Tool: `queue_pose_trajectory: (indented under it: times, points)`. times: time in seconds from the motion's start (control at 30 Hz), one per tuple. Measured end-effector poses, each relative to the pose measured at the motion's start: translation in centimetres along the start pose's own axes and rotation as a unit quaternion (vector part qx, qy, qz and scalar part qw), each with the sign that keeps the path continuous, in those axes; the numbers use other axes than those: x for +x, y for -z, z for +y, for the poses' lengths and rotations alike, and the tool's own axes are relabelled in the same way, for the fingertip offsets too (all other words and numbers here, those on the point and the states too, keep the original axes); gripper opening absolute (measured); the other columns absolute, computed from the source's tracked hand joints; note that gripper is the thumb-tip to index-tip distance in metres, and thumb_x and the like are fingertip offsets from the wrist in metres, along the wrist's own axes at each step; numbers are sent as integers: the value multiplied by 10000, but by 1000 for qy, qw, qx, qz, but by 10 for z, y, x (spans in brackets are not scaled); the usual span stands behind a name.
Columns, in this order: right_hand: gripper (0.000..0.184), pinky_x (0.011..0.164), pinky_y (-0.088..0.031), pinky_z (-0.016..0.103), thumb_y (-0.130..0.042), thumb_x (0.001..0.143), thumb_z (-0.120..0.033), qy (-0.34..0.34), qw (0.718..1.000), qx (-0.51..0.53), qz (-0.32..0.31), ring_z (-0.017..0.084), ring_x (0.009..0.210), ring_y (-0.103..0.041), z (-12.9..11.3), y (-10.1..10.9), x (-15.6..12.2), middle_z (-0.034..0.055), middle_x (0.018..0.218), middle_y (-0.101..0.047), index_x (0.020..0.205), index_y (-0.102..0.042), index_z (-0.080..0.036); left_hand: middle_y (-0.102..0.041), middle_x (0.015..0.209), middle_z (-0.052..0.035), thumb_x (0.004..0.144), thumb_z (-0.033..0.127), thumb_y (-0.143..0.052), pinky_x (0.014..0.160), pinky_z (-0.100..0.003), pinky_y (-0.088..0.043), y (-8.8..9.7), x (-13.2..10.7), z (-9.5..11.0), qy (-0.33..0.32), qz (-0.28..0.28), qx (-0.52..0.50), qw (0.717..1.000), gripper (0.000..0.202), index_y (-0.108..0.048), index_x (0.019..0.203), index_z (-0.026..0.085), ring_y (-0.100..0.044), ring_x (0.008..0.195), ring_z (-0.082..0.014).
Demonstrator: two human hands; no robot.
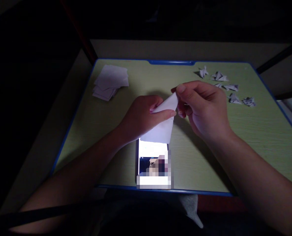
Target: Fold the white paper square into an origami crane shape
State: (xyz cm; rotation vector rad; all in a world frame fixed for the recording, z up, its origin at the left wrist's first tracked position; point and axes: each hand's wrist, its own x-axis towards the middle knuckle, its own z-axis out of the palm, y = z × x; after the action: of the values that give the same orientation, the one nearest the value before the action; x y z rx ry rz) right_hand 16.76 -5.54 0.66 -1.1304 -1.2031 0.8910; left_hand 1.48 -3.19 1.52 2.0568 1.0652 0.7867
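Note:
A white sheet of paper [159, 132] is held up over the middle of the table, its upper part bent over toward the right. My left hand [146, 113] grips it from the left, thumb lying across the front and the other fingers behind. At the paper's upper right corner, my right hand [201, 105] pinches the tip between thumb and forefinger. Below the paper lies a phone [153, 149] with a lit screen, its top end hidden by the sheet and its lower part blurred out.
A stack of white paper sheets [113, 77] lies at the table's back left. Several small folded paper pieces [219, 76] are scattered at the back right. The light green table [106, 131] has a blue rim, with a dark frame around it.

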Motion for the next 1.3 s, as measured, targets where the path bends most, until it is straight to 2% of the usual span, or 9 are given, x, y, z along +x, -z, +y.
queue_pose_trajectory:
  times: [0.23, 0.53, 0.7, 0.93, 1.13, 1.3]
  points:
    - [156, 381, -252, 251, -713, 769, -328, 21, 999, 7, 23, 87, 422, -394, -2, -2, -2, -31, 512, -503, 660, -667, -226, -362, 507, 50, 730, 323, -659, 513, -258, -225, -1, 0, -1, 9, 6, -12, 1000, 375, -385, 521, 177, -339, 523, -82]
    - [110, 373, -260, 257, -692, 778, -227, 29, 998, 47, 20, 72, 422, -432, -1, -1, -2, -20, 638, -611, 669, -695, -220, -332, 501, 53, 733, 337, -656, 498, -260, -212, -1, 0, -1, 3, -11, -3, 1000, 456, -291, 507, 183, -317, 518, -81]
    - [108, 359, -230, 276, -676, 767, -176, 48, 997, 61, 27, 77, 401, -428, -1, 1, 0, -15, 632, -616, 667, -693, -214, -355, 519, 54, 741, 348, -665, 496, -253, -246, -2, -2, 3, 9, -21, -41, 999, 385, -386, 534, 182, -354, 523, -82]
    - [144, 343, -233, 260, -644, 786, -166, 59, 996, 48, 39, 78, 379, -407, 1, 2, 2, -35, 523, -545, 657, -669, -225, -432, 563, 44, 822, 273, -536, 537, -230, -318, -1, -2, 4, 7, -28, -128, 991, 269, -462, 586, 169, -423, 548, -77]
    - [163, 349, -237, 266, -629, 791, -149, 49, 997, 56, 28, 89, 383, -407, 0, 1, -1, -40, 467, -505, 655, -670, -228, -390, 525, 51, 797, 267, -571, 535, -239, -280, 0, 0, 3, -12, -4, -46, 999, 329, -413, 528, 163, -362, 530, -70]
    - [147, 368, -259, 268, -634, 810, -222, 32, 999, 19, 36, 99, 413, -404, 1, 1, 2, -26, 496, -505, 666, -656, -244, -394, 532, 45, 794, 265, -571, 536, -241, -288, 0, -1, 5, -1, 5, -46, 999, 313, -423, 536, 169, -377, 549, -80]
